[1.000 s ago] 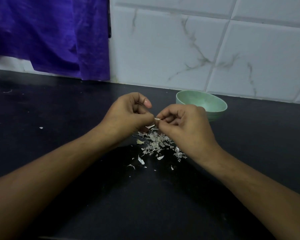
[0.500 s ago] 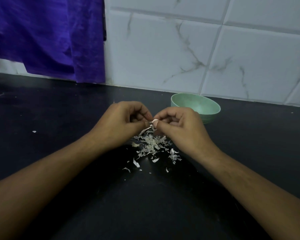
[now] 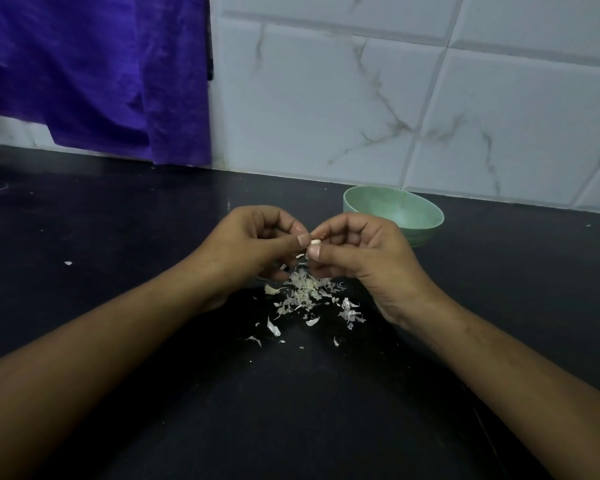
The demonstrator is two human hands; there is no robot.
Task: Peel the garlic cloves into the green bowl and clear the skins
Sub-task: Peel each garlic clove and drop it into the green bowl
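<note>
Since a second ago, both thumbs have been closing in on the garlic clove (image 3: 315, 242), and more of its pale end is now showing between them. That clove is sitting in the air above the counter, just in front of the green bowl (image 3: 388, 206) and directly over the skins (image 3: 309, 292). The left hand (image 3: 253, 247) is pinching it from one side, thumb tip pressed against it and the other fingers curled under. The right hand (image 3: 361, 251) is pinching it from the other side, thumb nail just below the clove and fingers folded in towards the palm. Both grips are clamped on the one clove (how much skin is left on it is too small to tell).

Below the hands, the skins are lying in a loose heap of pale flakes, thickest under the fingertips and thinning out towards the viewer in scattered bits. The green bowl is standing upright behind the right hand, partly hidden by its knuckles; whether anything is lying inside it cannot be told.

All of this is resting on a black counter (image 3: 118, 237), where one stray flake (image 3: 68, 262) is lying well off to the left. Behind it a marbled white tiled wall (image 3: 361, 98) is rising, and a purple cloth (image 3: 94, 71) is hanging down at the upper left, its hem reaching the counter's back edge.
</note>
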